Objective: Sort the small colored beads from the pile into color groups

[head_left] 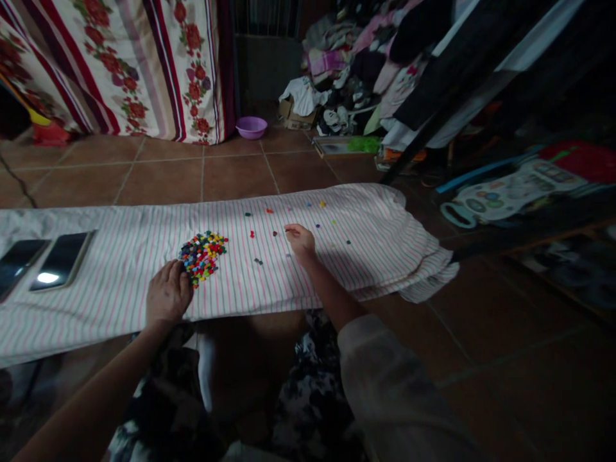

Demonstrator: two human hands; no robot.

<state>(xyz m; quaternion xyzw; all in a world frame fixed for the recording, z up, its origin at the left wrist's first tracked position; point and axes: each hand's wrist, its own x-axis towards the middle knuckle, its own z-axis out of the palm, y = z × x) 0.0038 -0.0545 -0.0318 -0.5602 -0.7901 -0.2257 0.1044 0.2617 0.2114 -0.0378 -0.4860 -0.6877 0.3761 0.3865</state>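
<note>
A pile of small multicoloured beads (pixel 205 253) lies on a striped cloth (pixel 129 256). My left hand (pixel 168 292) rests on the cloth at the pile's lower left edge, its fingers laid out loosely and touching the nearest beads. To the right, my right hand (pixel 301 242) is low over the cloth with thumb and forefinger pinched together. A dark speck shows at those fingertips, too small to name. Single beads lie scattered around it: a brown bead (pixel 274 233), red beads (pixel 252 234), grey beads (pixel 258 261) and a yellow bead (pixel 322 204).
Two dark phones, one a phone with a bright reflection (pixel 65 260), lie at the cloth's left. Beyond are a tiled floor (pixel 168 176), a purple basin (pixel 251 127), a floral curtain (pixel 144 64) and heaped clothes (pixel 356 64). A dark slanted pole (pixel 409 151) stands at right.
</note>
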